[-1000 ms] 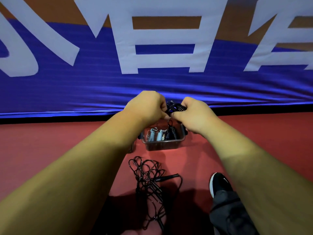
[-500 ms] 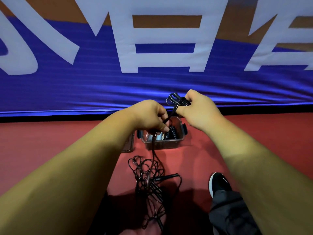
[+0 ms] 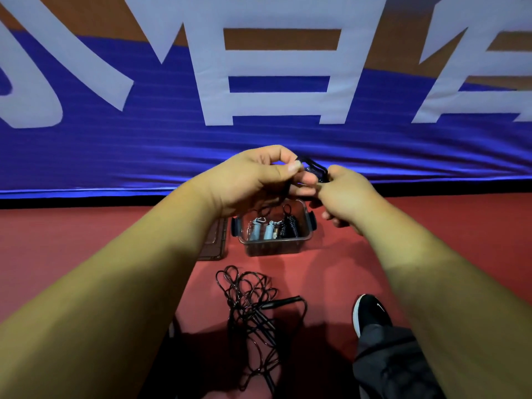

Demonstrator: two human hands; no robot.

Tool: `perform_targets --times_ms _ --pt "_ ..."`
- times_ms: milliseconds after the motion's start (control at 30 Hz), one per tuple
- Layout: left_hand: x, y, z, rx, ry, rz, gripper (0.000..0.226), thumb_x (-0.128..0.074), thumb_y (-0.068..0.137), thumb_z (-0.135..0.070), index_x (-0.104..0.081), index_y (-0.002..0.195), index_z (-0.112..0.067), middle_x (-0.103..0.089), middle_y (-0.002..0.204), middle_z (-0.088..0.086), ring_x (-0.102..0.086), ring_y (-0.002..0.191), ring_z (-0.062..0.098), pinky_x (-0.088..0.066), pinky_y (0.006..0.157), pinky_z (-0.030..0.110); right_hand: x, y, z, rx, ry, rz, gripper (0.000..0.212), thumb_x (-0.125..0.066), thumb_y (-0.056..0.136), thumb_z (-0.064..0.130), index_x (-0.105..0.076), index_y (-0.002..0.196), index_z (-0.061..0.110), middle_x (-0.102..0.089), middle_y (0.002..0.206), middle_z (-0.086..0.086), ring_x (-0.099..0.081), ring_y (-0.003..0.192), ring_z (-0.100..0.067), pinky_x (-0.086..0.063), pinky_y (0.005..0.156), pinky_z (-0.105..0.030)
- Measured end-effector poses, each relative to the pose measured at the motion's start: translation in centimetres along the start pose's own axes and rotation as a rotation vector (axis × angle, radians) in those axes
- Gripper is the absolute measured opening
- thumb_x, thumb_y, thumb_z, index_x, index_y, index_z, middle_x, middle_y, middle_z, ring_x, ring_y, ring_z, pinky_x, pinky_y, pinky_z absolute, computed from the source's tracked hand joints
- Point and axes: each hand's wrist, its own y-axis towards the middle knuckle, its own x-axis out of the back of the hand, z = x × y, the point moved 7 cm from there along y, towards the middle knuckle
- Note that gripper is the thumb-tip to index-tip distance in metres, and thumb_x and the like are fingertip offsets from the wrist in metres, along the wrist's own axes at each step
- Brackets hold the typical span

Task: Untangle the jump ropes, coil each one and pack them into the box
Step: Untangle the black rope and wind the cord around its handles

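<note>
head view: left hand (image 3: 253, 180) and right hand (image 3: 345, 194) pinch a half-hidden black rope (image 3: 315, 168).

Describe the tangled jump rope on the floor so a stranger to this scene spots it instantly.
Below the blue banner a clear box sits on the red floor. Nearer the camera lies the tangled rope, a black heap. Unlike the tight coils in the box, it sprawls in loose loops.

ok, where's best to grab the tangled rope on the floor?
By its black handle, coming from above on the right. It lies flat and pokes out to the right of the tangled rope, clear of the loops. It looks rigid, while the cord is slack.
</note>
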Motion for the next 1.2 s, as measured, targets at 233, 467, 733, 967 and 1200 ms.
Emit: perform_targets --times_ms 233,467,733,967,1200 --pt "1.2 -0.2 0.4 0.086 0.259 -0.041 0.025 -0.072 0.091 0.003 -0.055 0.107 -0.006 -0.067 0.123 0.034 -0.074 0.084 0.027 -0.056 0.06 0.029 0.3 0.1 -0.2 0.002 0.058 0.037 0.029 -0.074 0.096 0.035 -0.063 0.11 0.012 -0.079 0.092 -0.012 -0.057 0.049 -0.019 -0.043 0.045 -0.029" --pt "5.0 -0.3 -0.2 0.094 1.05 -0.457 0.028 -0.085 0.08 -0.003 -0.062 0.077 -0.019 -0.075 0.072 0.004 -0.074 0.07 0.028 -0.064 0.073 0.045 0.5 -0.4 -0.3 0.016 0.05 0.097 0.029 -0.074 0.096 0.033 -0.065 0.11 0.01 -0.079 0.086 -0.009 -0.056 0.048 -0.018 -0.041 0.044 -0.027" --pt "4.0 -0.1 -1.4 0.006 1.275 -0.687 0.027 -0.051 0.097 -0.004 -0.054 0.121 -0.014 -0.06 0.103 0.003 -0.055 0.089 0.027 -0.041 0.069 0.038 -0.1 -0.3 0.1 0.03 0.09 0.067 0.025 -0.074 0.096 0.037 -0.066 0.106 0.016 -0.078 0.087 -0.012 -0.056 0.045 -0.017 -0.041 0.043 -0.024" --pt "3.8 0.3 -0.1 0.059 0.813 -0.518 0.019 -0.041 0.109 -0.013 -0.059 0.106 -0.014 -0.068 0.098 0.003 -0.05 0.047 0.003 -0.042 0.046 0.019 -0.1 -0.1 0.1 0.027 0.108 0.059 0.025 -0.073 0.097 0.039 -0.066 0.107 0.017 -0.074 0.08 -0.008 -0.057 0.047 -0.018 -0.042 0.043 -0.025" --pt "3.0 -0.4 -1.2 -0.026 1.135 -0.405 0.031 -0.043 0.095 0.005 -0.051 0.109 -0.021 -0.072 0.096 -0.003 -0.06 0.068 0.017 -0.05 0.061 0.033 -0.3 -0.2 0.3 0.007 0.123 0.069 0.026 -0.07 0.099 0.039 -0.064 0.108 0.015 -0.073 0.08 -0.005 -0.058 0.047 -0.016 -0.042 0.044 -0.026"
